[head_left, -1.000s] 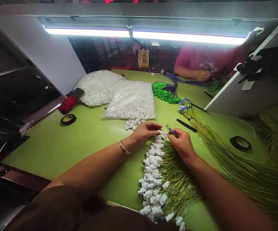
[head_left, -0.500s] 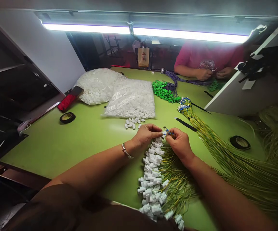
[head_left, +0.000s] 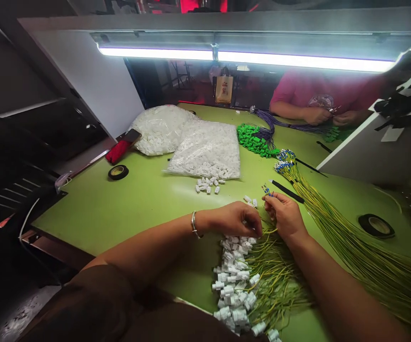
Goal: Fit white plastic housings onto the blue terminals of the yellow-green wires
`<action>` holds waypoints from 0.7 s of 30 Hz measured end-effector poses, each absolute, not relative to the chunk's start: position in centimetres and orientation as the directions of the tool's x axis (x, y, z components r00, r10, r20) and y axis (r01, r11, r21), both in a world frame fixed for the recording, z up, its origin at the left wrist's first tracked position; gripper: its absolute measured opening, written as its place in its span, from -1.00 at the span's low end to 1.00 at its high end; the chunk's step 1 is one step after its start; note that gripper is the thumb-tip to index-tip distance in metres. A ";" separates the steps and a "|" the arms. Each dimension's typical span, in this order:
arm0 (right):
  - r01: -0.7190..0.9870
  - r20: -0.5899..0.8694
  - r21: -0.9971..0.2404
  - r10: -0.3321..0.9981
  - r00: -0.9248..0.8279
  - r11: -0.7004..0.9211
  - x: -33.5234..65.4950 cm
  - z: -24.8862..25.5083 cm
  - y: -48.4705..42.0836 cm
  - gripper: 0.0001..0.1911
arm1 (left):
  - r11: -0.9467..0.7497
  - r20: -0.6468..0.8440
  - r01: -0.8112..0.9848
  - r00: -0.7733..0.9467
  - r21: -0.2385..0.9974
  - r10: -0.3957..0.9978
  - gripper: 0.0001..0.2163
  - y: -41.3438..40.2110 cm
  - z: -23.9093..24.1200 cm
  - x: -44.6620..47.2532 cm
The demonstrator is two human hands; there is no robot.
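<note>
No label or brand is reading clearly: the tan paper bag (head_left: pixel 224 89) at the far edge is carrying red print too small to make out.

The left hand (head_left: pixel 239 218) is resting knuckles-up on the heap of white connectors (head_left: pixel 234 275), its fingers curled down onto the top pieces. The right hand (head_left: pixel 286 214) is pinching a few yellow-green wires (head_left: pixel 268 192) with blue tips between thumb and forefinger, just above the tangle of finished leads (head_left: pixel 276 270) beside the connectors.

On the green table (head_left: pixel 137 204), 2 clear bags of white parts (head_left: pixel 205 149) are lying side by side, with about 10 loose pieces before them. 2 rolls of black tape (head_left: pixel 118 172) are sitting well apart. 1 long wire bundle (head_left: pixel 351 242) is stretching to the right. 1 co-worker in a pink shirt (head_left: pixel 319 90) is handling purple wires.
</note>
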State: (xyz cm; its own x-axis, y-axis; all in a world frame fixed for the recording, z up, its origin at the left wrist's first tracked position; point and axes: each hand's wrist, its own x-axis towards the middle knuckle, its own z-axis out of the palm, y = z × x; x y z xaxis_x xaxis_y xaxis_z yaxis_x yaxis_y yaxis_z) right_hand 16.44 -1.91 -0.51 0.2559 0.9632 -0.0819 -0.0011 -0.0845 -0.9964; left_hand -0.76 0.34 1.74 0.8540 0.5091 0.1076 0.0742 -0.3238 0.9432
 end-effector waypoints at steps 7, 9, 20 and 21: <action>0.036 -0.069 -0.996 0.973 0.221 -0.078 16.1 -1.2 -2.0 -0.81 | -0.469 0.257 0.767 0.393 0.438 0.883 -0.80 6.0 1.5 -3.7; 0.094 -0.032 -0.994 0.974 0.224 -0.054 16.0 -1.3 -2.0 -0.83 | -0.480 0.217 0.837 0.433 0.262 0.875 -0.76 6.8 0.7 -4.1; 0.306 0.080 -0.952 0.966 0.244 0.001 15.6 -0.3 -2.5 -0.89 | -0.448 0.274 0.497 0.384 0.744 0.882 -0.83 5.0 0.4 -2.3; 0.313 0.080 -0.950 0.968 0.240 0.001 15.5 -0.2 -2.5 -0.89 | -0.324 0.170 0.375 0.389 0.868 0.905 -0.84 4.6 0.5 -1.9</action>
